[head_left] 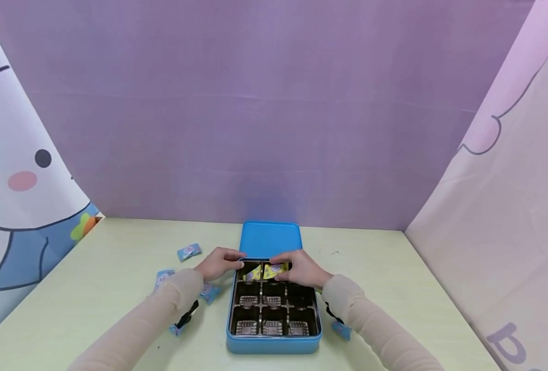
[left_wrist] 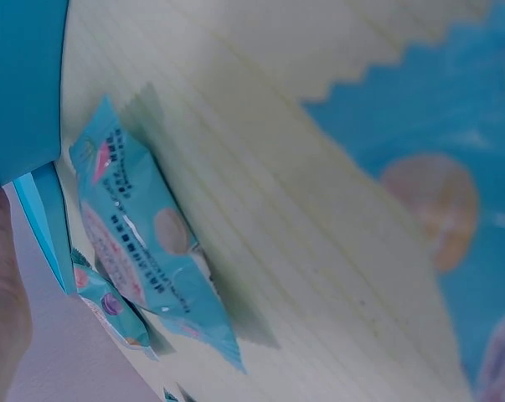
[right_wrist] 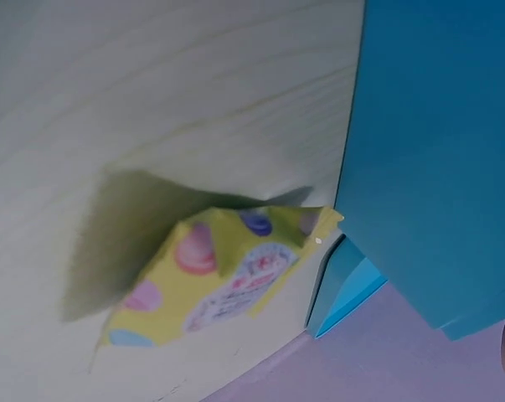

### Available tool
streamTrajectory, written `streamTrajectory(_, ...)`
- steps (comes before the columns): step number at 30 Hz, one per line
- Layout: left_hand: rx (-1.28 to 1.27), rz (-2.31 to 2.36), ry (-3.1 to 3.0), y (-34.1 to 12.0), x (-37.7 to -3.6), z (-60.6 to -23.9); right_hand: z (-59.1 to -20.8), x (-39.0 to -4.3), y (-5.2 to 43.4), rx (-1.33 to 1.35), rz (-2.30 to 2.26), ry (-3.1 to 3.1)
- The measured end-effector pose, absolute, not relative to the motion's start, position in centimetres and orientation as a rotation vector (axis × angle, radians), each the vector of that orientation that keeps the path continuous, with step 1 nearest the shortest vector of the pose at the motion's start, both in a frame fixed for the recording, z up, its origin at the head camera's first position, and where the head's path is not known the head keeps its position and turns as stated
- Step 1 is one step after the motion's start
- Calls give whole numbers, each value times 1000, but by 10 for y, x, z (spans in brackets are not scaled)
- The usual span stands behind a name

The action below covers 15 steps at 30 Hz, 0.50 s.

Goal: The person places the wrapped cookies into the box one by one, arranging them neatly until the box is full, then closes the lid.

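Head view: left hand (head_left: 218,263) pinches a yellow packet (head_left: 253,273) | right hand (head_left: 301,268) pinches another packet (head_left: 276,269) | both over the blue tin (head_left: 274,344)'s far compartments

Left hand (head_left: 218,263) and right hand (head_left: 301,268) meet at far row of tray (head_left: 314,314). Two packets (head_left: 265,271) lie between them in that row. Lid (head_left: 270,238) just behind hands. Loose packets (head_left: 189,251) on table (head_left: 116,268), left of left hand.
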<state>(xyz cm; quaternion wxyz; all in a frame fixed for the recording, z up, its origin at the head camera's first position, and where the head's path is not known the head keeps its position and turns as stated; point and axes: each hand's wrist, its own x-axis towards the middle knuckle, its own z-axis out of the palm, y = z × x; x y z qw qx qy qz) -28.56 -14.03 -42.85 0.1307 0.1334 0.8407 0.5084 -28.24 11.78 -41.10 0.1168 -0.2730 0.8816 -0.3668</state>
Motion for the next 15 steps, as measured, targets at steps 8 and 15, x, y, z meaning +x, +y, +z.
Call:
streamTrajectory(8,414,1467,2437,-141,-285,-428,-413,-284,116,-846,-1024,2614)
streamTrajectory(15,405,1474,2441,-140,-286,-429,-413,-283,117,-842,-1048,2599)
